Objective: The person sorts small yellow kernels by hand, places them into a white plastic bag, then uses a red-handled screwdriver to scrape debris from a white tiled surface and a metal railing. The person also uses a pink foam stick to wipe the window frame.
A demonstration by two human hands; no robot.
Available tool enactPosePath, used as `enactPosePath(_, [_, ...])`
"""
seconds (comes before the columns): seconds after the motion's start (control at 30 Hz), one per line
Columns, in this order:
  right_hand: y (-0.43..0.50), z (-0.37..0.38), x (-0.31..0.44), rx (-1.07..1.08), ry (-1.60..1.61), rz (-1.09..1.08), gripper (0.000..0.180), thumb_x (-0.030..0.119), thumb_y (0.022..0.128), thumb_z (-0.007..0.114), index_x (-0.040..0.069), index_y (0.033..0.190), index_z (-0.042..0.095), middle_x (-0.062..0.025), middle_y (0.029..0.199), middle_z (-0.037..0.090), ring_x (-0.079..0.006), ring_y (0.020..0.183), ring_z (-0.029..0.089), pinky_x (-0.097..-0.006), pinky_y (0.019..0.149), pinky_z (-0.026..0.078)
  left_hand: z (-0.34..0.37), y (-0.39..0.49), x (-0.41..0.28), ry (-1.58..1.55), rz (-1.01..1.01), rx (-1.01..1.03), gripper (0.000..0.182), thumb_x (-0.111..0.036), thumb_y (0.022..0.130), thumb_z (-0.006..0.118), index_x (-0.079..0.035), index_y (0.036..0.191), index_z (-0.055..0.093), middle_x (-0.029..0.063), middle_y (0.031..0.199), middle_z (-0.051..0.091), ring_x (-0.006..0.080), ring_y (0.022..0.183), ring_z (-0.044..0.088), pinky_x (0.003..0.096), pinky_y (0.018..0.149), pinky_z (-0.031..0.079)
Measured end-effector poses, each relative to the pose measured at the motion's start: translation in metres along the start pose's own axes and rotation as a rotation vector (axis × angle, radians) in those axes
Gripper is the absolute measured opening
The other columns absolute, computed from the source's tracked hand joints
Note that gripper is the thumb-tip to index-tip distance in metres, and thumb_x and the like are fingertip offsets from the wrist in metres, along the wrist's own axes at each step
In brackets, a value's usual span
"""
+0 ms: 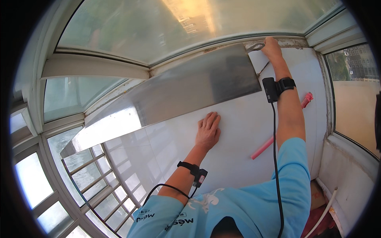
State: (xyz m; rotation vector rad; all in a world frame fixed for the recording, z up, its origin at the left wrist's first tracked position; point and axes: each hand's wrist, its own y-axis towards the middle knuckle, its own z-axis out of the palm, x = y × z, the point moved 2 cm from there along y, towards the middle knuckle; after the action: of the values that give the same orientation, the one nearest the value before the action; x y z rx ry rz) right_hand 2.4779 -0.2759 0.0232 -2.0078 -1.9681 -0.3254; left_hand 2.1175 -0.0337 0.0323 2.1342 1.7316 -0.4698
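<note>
At the far end of the ledge under the window, my right hand (271, 48) is curled with its fingers at a dark loop-shaped metal tool (256, 47); the fingers hide part of it. A long grey metal sheet (178, 86) slants along the window side, its right end just left of that hand. Beside my right wrist a thin rod (263, 70) with a rusty tip touches or nearly touches the sheet's end. Below the sheet's near edge, my left hand (208, 131) rests on the white tiled surface (235, 119), fingers slightly apart and holding nothing.
A pink stick (262, 148) with a crumpled end lies on the tiles, partly behind my right forearm. Frosted window panes (143, 32) border the far side. Metal bars (96, 175) stand at lower left. A black cable (275, 154) hangs along my right arm. A pale hose (324, 211) sits lower right.
</note>
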Motion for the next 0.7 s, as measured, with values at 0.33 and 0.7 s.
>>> enactPosePath(0.33, [0.002,0.005,-0.002,-0.008,0.019,-0.020,0.029,0.017,0.070,0.062,0.001,0.094,0.067,-0.0262,0.099,0.065,-0.0411,0.095,0.062,-0.0468,0.083,0.050,0.000,-0.001,0.000,0.003,0.002,-0.014,0.051,-0.008,0.078,0.058,-0.006,0.128,0.047,0.0097,0.135,0.045,0.0258,0.129,0.041,0.0436,0.098,0.036])
enactPosePath(0.7, [0.015,0.001,-0.054,-0.128,0.348,-0.016,0.020,0.017,0.064,0.063,0.002,0.075,0.071,-0.0194,0.071,0.067,-0.0325,0.073,0.068,-0.0394,0.071,0.053,0.003,0.000,0.001,0.017,0.027,-0.048,0.051,-0.006,0.078,0.059,-0.005,0.128,0.048,0.0102,0.134,0.046,0.0262,0.128,0.042,0.0425,0.097,0.035])
